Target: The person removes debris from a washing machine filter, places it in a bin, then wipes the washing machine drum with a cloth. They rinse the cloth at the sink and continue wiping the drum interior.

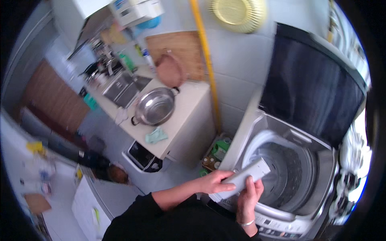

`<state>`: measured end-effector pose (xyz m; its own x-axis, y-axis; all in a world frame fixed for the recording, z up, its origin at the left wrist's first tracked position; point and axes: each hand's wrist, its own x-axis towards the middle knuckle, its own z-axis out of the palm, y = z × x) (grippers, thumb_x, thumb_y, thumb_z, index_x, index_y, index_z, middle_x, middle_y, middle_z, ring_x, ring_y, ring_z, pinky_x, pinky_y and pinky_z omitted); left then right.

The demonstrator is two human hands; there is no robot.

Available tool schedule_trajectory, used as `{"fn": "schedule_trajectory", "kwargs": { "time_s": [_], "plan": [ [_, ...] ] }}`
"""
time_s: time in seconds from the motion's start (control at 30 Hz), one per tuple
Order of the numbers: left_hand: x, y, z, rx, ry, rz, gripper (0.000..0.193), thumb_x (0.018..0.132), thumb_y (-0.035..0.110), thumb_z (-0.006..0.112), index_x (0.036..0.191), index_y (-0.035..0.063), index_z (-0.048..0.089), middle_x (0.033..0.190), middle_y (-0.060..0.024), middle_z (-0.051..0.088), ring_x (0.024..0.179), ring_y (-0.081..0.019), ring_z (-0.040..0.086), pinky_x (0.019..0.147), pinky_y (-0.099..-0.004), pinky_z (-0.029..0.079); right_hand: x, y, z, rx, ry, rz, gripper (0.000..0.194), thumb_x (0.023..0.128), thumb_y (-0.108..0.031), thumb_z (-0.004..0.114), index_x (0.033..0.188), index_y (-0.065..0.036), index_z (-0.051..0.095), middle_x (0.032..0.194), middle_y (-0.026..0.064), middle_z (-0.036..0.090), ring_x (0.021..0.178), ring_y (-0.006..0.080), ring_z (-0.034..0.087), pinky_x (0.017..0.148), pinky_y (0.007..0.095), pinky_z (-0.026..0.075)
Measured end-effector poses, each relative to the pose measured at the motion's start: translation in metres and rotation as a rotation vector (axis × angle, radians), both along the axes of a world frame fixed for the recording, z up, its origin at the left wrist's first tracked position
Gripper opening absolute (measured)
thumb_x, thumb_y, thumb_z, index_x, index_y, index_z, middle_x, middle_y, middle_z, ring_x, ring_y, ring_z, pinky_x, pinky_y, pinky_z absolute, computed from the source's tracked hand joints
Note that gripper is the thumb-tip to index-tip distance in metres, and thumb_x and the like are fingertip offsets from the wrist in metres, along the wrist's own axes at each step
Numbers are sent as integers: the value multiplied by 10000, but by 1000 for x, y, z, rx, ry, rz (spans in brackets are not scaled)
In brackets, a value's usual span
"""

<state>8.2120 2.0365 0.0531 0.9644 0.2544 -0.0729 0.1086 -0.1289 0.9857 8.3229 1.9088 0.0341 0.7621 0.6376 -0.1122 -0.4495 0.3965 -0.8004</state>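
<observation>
Both of my hands hold a long, pale grey plastic box-like part [249, 175] at a slant above the front left edge of a top-loading washing machine [297, 224]. My left hand [217, 181] grips its left side, thumb and fingers around it. My right hand [251, 192], with a bracelet at the wrist, holds it from the lower right. The dark lid [310, 81] of the machine stands raised, and the metal drum [280, 174] shows below it. What the part is exactly, I cannot tell.
A counter [193, 99] at the left bears a two-handled steel pan [155, 106], a green cloth [156, 135] and a sink [120, 89]. Below stands a bin [141, 156]. Bottles in a crate [221, 149] sit between counter and machine. A yellow pipe [208, 57] runs down the wall.
</observation>
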Motion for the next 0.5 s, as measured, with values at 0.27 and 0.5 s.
{"fn": "schedule_trajectory", "kwargs": {
  "time_s": [0.27, 0.5],
  "plan": [
    [-11, -3, -1, 63, -91, 112, 336, 880, 326, 579, 887, -10, 563, 713, -108, 557, 687, -129, 531, 623, -323, 438, -14, 10, 9, -47, -88, 71, 271, 854, -166, 611, 1025, 43, 588, 934, 85, 636, 842, 143, 575, 800, 288, 441],
    [-87, 35, -9, -16, -176, 248, 324, 868, 323, 570, 865, -1, 553, 727, -105, 571, 694, -137, 526, 625, -313, 430, -76, 60, 18, -23, -181, 234, 228, 863, -118, 575, 1039, 26, 586, 944, 89, 639, 841, 152, 589, 789, 286, 456]
  ]
}}
